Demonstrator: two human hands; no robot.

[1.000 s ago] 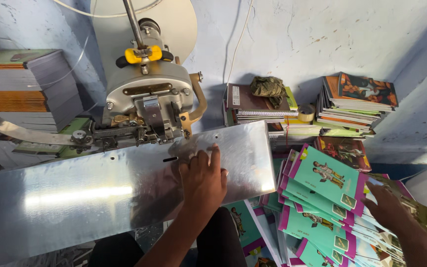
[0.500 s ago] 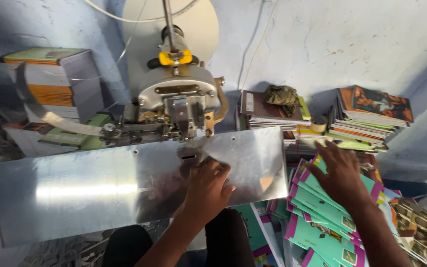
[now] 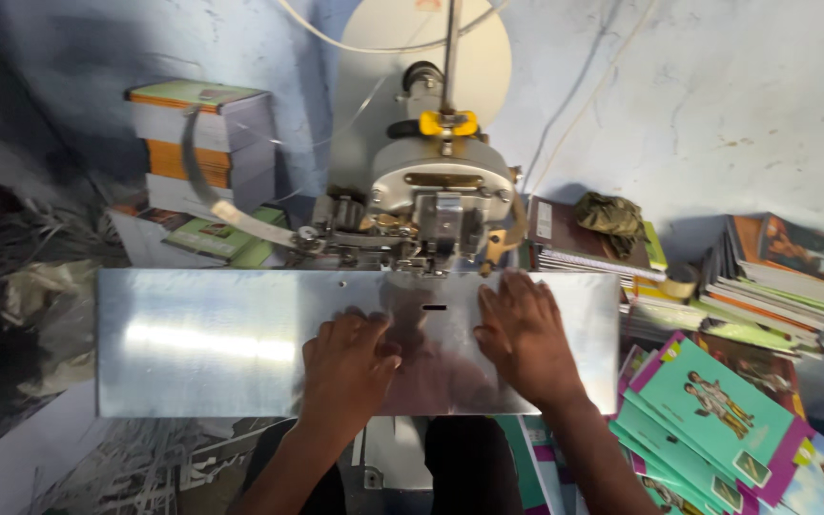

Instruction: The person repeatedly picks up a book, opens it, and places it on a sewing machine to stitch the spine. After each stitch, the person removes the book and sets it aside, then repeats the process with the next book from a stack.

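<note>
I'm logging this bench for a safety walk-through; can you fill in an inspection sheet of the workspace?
Surface: shiny flat metal plate, bare but for both hands.
Job's things: grey round-headed stitching machine behind the plate; fanned green-and-pink booklets at the right.
Clutter: stacked books at back left; olive crumpled cloth on a book pile; paper scraps at lower left.
Hands: left hand and right hand flat on the plate, holding nothing.
Cables: white wires along the wall.
Surroundings: pale blue stained wall.
</note>
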